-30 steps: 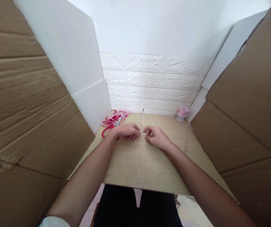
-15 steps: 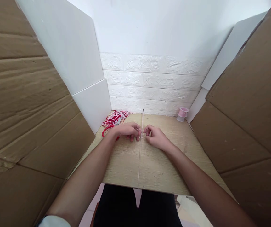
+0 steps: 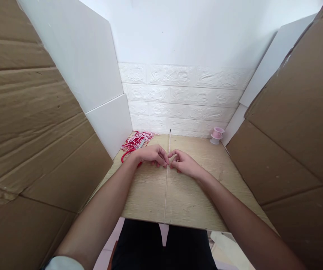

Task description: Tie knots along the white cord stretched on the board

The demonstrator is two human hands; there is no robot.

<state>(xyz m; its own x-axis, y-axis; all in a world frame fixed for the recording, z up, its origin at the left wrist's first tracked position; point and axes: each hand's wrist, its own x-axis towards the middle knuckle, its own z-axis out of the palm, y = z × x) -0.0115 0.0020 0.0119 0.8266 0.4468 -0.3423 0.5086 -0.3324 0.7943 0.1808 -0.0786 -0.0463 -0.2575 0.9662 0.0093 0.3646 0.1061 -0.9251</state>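
Observation:
A thin white cord [image 3: 166, 195] runs straight from a small nail [image 3: 170, 130] at the back of the board to the front edge. Its far part looks thicker and knotted. On the cord's left side, my left hand [image 3: 156, 154] is closed, with its fingertips pinched at the cord on a fine white thread. Opposite it, my right hand [image 3: 186, 163] brings a curled thumb and forefinger to the same spot, closed on the thread as well. The thread itself is mostly hidden by the fingers. Red-handled scissors [image 3: 126, 154] lie partly behind my left wrist.
A tangle of red and white cords [image 3: 135, 141] lies at the back left under the scissors. At the back right stands a pink spool [image 3: 218, 132] on a whitish one. Cardboard walls [image 3: 37, 131] flank the wooden board [image 3: 197, 206], and a white brick-patterned wall [image 3: 184, 93] closes the back.
My right hand has moved left, its fingertips now at the cord beside my left fingertips. The loose thread loop seen below my left fingers no longer shows.

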